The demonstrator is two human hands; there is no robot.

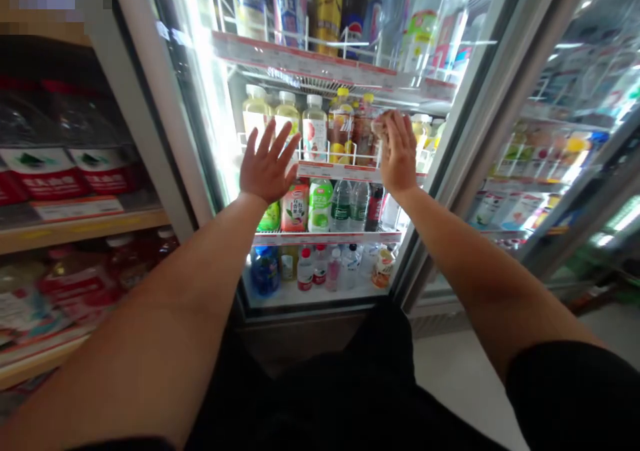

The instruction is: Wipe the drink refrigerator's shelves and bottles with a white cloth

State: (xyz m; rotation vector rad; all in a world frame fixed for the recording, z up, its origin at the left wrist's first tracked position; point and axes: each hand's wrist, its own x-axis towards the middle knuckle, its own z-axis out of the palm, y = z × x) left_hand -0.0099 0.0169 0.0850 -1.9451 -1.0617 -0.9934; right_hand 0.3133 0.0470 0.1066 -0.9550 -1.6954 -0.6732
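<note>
Holding, apparently, a crumpled pinkish-brown cloth high before the glass door, just right of the yellow-capped bottles! Possibly risking a drop here, from a loosening grip at full stretch; possibly risking a skid too, from pushing hard across slick glass, or fresh smudges from bare skin. Poking out leftward past the fingers, bunching too much to be showing any clear front; seemingly running lengthwise up and down, but hiding too much to be certain.

Clutching that cloth in the right hand, with fingers bending over it and pointing up. Across to the left hand: spreading wide, grasping nothing visible, facing the door and perhaps bracing on it, without clearly showing contact.

Looking deeper now: seeing a green-labelled bottle standing one shelf lower, behind the glass. Glancing far left: spotting red-labelled bottles on a wooden shelf. Glancing right: catching a neighbouring cooler, blurring towards the edge.
</note>
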